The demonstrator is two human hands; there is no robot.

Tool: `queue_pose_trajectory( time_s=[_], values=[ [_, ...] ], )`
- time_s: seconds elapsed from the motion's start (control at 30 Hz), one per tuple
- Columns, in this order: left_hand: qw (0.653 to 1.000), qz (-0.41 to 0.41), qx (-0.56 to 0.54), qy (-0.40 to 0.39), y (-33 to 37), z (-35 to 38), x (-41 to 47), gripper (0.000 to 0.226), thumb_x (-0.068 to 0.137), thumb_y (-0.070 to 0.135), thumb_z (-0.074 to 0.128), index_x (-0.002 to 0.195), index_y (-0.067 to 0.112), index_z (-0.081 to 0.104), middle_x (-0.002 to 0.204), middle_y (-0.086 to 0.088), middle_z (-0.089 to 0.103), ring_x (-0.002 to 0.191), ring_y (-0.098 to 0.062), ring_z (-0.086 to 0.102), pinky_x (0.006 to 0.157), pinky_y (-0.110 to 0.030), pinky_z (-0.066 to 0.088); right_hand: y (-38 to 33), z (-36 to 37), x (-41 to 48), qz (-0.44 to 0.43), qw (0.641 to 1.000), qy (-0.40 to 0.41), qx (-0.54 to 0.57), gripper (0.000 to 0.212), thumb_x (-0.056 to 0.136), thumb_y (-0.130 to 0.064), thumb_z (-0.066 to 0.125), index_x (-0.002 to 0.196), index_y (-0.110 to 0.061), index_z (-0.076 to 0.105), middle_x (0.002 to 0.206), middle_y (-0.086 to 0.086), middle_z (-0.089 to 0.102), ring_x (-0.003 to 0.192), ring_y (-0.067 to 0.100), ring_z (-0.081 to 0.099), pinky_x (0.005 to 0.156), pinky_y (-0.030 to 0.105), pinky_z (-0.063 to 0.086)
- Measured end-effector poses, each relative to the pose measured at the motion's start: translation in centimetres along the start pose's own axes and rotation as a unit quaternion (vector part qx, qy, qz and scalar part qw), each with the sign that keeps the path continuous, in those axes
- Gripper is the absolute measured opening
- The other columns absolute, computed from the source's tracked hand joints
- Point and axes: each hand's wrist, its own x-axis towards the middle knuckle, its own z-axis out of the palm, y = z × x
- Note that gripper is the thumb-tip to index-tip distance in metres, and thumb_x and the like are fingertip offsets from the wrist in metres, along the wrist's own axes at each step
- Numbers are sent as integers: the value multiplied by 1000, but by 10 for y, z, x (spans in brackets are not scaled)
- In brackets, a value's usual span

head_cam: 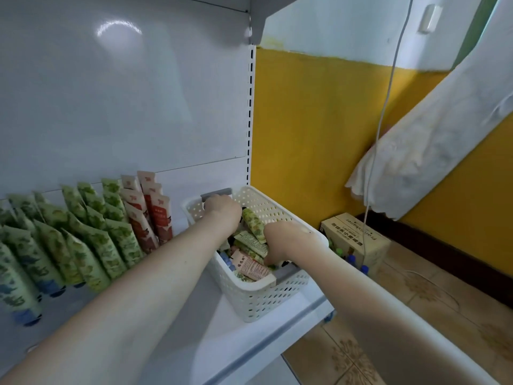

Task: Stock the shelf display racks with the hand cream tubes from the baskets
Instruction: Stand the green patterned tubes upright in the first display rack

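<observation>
Shelf (249, 337), left end: green hand cream tubes (91, 245) stand in leaning rows, caps down, from the back panel to the front edge. Just right of them, a short block of red-and-pink tubes (151, 218), also upright, near the back edge. Right end of shelf: white perforated basket (258, 298), reaching almost to the front right corner, with grey handles on its far and near rims. It holds a loose pile of mixed tubes (249, 266), green and pink, lying at all angles. Both bare forearms reach in from the near side. Left hand (222, 208) sits at the basket's far end, just below the far grey handle; knuckles up, fingers bent downward and hidden behind the hand, so cannot tell whether it holds anything. Right hand (279, 241) is at the basket's right wall, back of hand up, fingers curled down into the pile; its thumb side closes on the lower end of a tilted green tube (252, 223), which rises above the pile between the two hands, dark cap toward the left hand. Off the shelf to the right, on the tiled floor: a cardboard box (358, 240) with blue-capped bottles (352, 259) beside it. A white cable (385, 107) hangs down the yellow wall, and a white cloth (433, 140) slants across it.
</observation>
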Motion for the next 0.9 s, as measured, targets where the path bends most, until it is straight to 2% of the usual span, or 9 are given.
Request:
queue_pose_trajectory(
  time_s=[0.07,0.2,0.3,0.37,0.47,0.53,0.67,0.8,0.9],
  values=[
    [1000,1,13,13,0,-1,0,30,92,8,49,121,7,56,128,-14,51,117,-30,51,80,-32,45,0,1,1,1,1000,5,6,36,79,-13,65,63,-16,33,64,4,40,61,21,43,54,27,39],
    [999,-4,-25,-24,-1,7,3,28,91,17,47,115,14,60,115,-4,60,104,-23,59,70,-29,46,-1,2,2,1,1000,10,7,34,76,-7,62,64,-16,31,64,4,37,70,26,44,58,30,39],
    [996,-10,-67,-55,-3,8,5,35,90,30,48,121,17,55,116,-3,59,104,-23,58,77,-31,49,0,4,5,2,1000,3,5,34,76,-5,60,63,-16,30,65,5,37,72,27,46,60,33,43],
    [991,-24,-105,-85,-7,9,5,47,89,48,48,125,18,50,120,-3,57,109,-24,56,86,-34,48,-1,5,6,1,1000,-8,2,35,77,-7,61,64,-15,30,67,6,36,76,28,47,66,36,47],
    [984,-20,-135,-118,-13,14,6,67,84,65,43,132,19,42,129,-6,53,115,-26,52,86,-33,45,-1,3,6,-1,1000,-21,0,35,79,-10,61,64,-17,29,68,5,37,78,28,49,70,37,49],
    [981,-10,-153,-122,-13,15,5,63,85,57,48,134,17,42,130,-8,52,115,-27,52,89,-34,46,-1,3,5,-10,1000,-21,-6,32,80,-8,60,66,-15,32,67,4,39,76,27,48,65,34,46],
    [979,-11,-189,-74,-10,14,5,46,84,44,58,119,13,53,116,-7,59,101,-24,56,73,-30,44,0,3,5,-14,1000,-16,-7,25,80,-9,60,67,-13,39,66,4,42,71,25,47,59,30,42],
    [970,-23,-233,-60,-11,16,6,43,84,33,60,121,12,56,113,-8,61,98,-24,58,69,-27,42,-1,3,5,-14,1000,-18,17,25,79,-10,63,68,-13,41,68,3,45,72,24,50,62,32,45],
    [939,-45,-342,-13,-14,8,4,37,89,19,53,123,4,54,82,-6,57,70,-17,55,54,-22,37,0,0,1,-8,999,-9,48,29,78,-10,64,65,-15,38,67,2,45,69,22,49,60,30,45]
  ],
)
